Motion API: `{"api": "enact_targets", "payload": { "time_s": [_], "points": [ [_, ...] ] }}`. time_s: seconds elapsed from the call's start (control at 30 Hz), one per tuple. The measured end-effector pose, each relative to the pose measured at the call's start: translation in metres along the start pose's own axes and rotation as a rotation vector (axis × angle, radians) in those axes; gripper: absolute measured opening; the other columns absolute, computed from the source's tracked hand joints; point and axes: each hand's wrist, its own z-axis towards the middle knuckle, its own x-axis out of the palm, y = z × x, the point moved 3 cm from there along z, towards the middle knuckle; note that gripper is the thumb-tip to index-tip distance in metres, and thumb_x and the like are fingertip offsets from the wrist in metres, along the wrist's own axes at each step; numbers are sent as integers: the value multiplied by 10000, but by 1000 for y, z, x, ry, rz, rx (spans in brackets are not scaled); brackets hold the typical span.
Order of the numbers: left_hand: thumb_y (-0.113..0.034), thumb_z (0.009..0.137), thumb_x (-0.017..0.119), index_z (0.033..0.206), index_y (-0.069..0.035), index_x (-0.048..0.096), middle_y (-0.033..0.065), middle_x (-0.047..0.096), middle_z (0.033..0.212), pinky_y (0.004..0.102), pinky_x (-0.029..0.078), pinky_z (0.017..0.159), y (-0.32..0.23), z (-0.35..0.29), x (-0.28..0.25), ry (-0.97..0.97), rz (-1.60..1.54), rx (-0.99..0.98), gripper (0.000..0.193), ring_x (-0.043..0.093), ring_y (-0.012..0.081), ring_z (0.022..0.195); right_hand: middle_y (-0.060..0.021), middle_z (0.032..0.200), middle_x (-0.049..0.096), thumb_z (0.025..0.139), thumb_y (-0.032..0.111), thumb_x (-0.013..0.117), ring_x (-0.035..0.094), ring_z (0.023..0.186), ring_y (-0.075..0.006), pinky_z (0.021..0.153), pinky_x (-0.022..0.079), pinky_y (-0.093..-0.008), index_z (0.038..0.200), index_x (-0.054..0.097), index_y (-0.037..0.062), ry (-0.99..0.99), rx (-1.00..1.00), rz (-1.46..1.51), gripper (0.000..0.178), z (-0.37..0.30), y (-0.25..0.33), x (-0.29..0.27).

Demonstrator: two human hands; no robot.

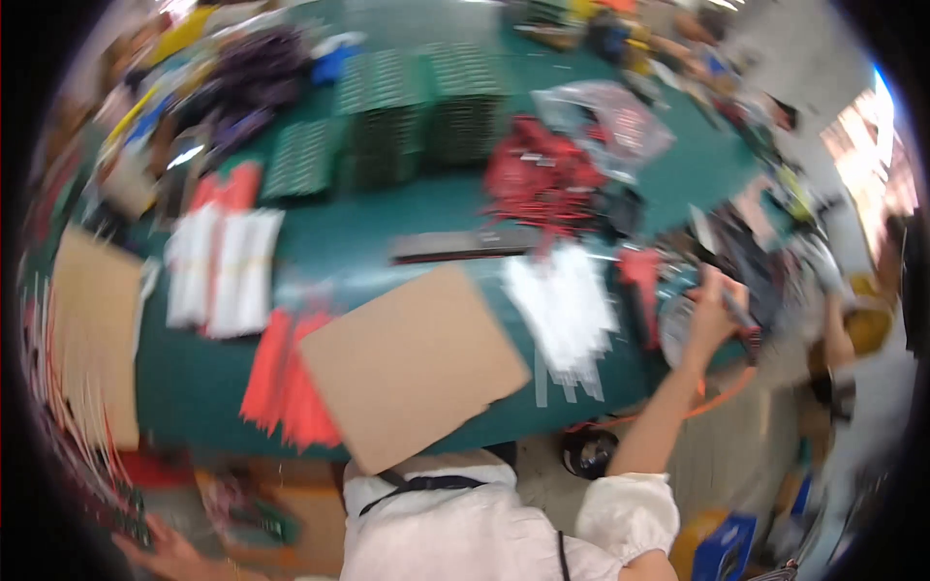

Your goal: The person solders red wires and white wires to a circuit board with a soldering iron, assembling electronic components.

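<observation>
At the lower left, my left hand closes on the end of a dark green board. Thin red and white wires run upward from that board; this area is blurred. Out to the right, my right hand is wrapped round a dark, pen-like tool, whose exact kind is blurred. An orange cord curves below it. Next to this hand are a clear round roll and a red strip bundle. A brown cardboard sheet lies before me.
White strips, red strips and white bundles lie on the green table. Stacked green boards, a red wire heap and a plastic bag sit farther back. Other people work around the table.
</observation>
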Motion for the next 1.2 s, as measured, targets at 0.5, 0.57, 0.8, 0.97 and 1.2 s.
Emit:
{"api": "enact_targets", "payload": {
  "time_s": [0.5, 0.57, 0.8, 0.97, 1.2],
  "points": [
    [-488, 756, 745, 1177, 5, 580, 203, 635, 1103, 403, 466, 909, 113, -165, -126, -598, 1440, 9, 669, 601, 354, 1046, -143, 1422, 407, 984, 118, 435, 405, 1283, -223, 1097, 284, -334, 1388, 324, 0, 703, 1081, 1122, 435, -40, 178, 2],
    [-514, 768, 719, 1209, 4, 563, 217, 635, 1107, 412, 466, 913, 136, -186, -138, -471, 1598, -122, 698, 599, 364, 1051, -146, 1474, 362, 995, 87, 409, 369, 1326, -222, 1133, 254, -329, 1451, 257, -10, 620, 1203, 1282, 490, -23, 36, 56],
    [-449, 858, 640, 1247, 53, 542, 272, 625, 1135, 462, 453, 902, 154, -171, -101, 67, 1728, 28, 643, 623, 394, 980, -84, 1026, 622, 983, 148, 473, 564, 846, -148, 745, 476, -260, 1382, 407, -37, 700, 842, 1467, 445, -39, 36, -15],
    [-340, 1053, 301, 780, 67, 683, 73, 667, 591, 250, 422, 478, 53, -174, 83, 559, 868, -750, 621, 504, 91, 447, -54, 705, 590, 922, 113, 592, 518, 589, -95, 561, 420, -223, 983, 612, -34, 551, 394, 1054, 160, -9, 200, -24],
    [-162, 992, 494, 821, 63, 704, 92, 715, 704, 232, 404, 454, 53, -254, 213, 1159, 528, -560, 351, 481, 42, 478, -142, 1167, 598, 788, 164, 687, 552, 1082, -307, 915, 425, -423, 1203, 578, 22, 270, -705, 504, 452, 10, 349, 100]
  ]
}}
